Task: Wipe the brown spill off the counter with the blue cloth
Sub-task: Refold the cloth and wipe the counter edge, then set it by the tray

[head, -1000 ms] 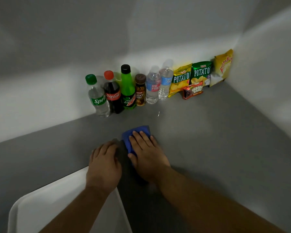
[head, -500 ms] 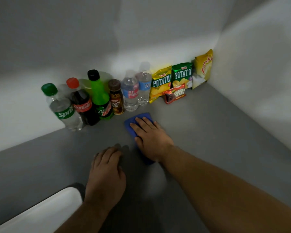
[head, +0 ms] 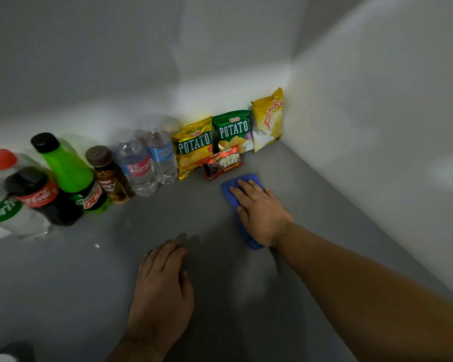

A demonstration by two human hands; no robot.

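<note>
While the left hand (head: 162, 286) rests flat and open on the grey bench (head: 89, 283), holding nothing and well short of the red snack packet (head: 221, 163), the right hand (head: 262, 212) lies farther out, its straight fingers pressing the blue cloth (head: 232, 199) down just in front of that packet. The cloth's long axis runs under the palm from the wrist toward the packet, so the next stroke probably has to draw back or sideways from the packet. No brown spill shows near it; it may be under the cloth.
</note>
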